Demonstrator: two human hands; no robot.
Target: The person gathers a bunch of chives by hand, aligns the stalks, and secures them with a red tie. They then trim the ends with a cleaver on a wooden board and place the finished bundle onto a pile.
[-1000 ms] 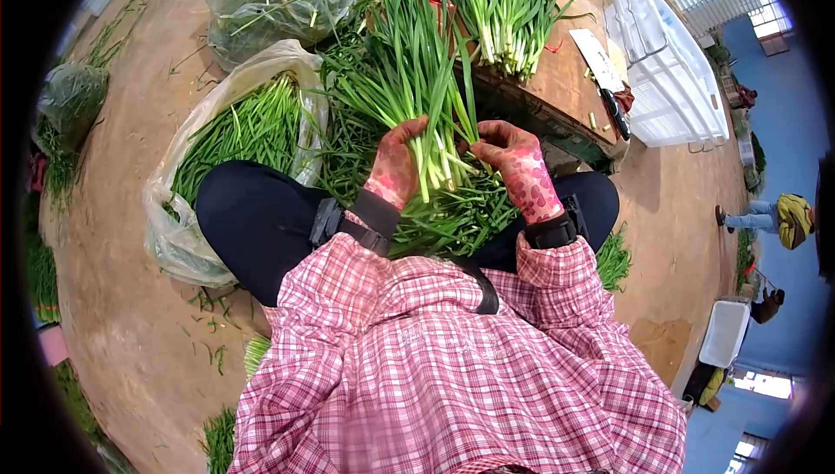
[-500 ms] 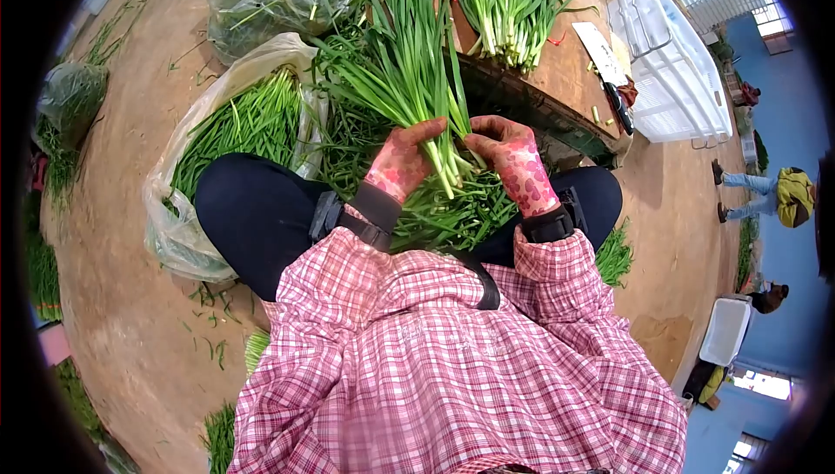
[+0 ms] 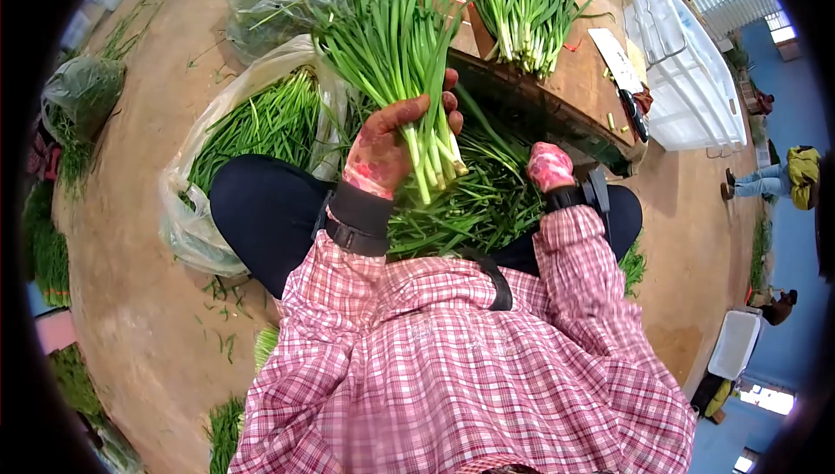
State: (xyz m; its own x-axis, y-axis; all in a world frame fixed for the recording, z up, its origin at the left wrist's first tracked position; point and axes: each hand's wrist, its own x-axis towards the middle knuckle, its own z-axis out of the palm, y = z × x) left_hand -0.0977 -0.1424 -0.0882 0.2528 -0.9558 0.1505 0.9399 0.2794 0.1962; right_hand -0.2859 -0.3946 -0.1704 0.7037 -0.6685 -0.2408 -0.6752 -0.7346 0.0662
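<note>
My left hand [image 3: 391,139] is wrapped round a bunch of garlic chives [image 3: 396,48], its pale cut ends pointing down toward my lap and its leaves fanning away from me. To the right, apart from the bunch, my right hand [image 3: 551,167] is curled closed above the edge of a heap of loose green leaves [image 3: 465,213]. A long leaf runs close to its fingertips; whether the hand grips it is hidden. Both hands have patterned pink coverings with dark stains. A second bunch of chives [image 3: 526,22] lies on the wooden table [image 3: 557,96] in front.
A wide-bladed knife [image 3: 613,61] with a black handle rests on the table's right side. White plastic crates [image 3: 687,74] stand beyond it. At my left is an open plastic bag [image 3: 196,161] of chives [image 3: 261,130]. A person [image 3: 796,180] stands far right.
My right hand has left the bunch and moved right and slightly down, closing. My left hand keeps the bunch, which has shifted a little left. The camera view has shifted slightly.
</note>
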